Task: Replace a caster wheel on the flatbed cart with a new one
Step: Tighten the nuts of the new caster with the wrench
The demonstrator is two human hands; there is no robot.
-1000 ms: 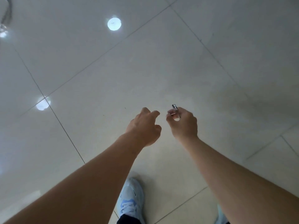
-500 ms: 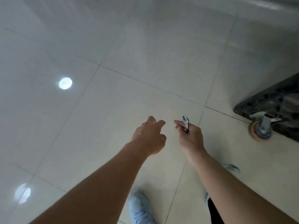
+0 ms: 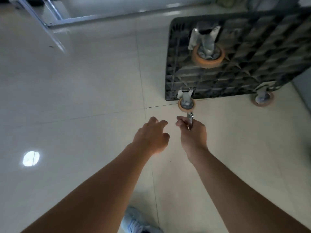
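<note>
The black flatbed cart (image 3: 239,78) stands on its edge at the upper right, its ribbed underside facing me. Three orange-rimmed caster wheels show on it: one high up (image 3: 208,56), one at the lower left corner (image 3: 186,105), one at the lower right (image 3: 262,99). My right hand (image 3: 193,133) grips a small metal wrench (image 3: 190,118) whose head points up, just below the lower left caster. My left hand (image 3: 151,137) hovers beside it with fingers loosely spread and holds nothing.
Pale glossy floor tiles (image 3: 84,98) fill most of the view. A metal frame (image 3: 50,22) runs along the top left. My light blue shoe (image 3: 134,221) is at the bottom edge.
The view has swung up and right, bringing the whole cart underside into view. Both hands now sit closer to the lower left caster. The wrench stays in my right hand.
</note>
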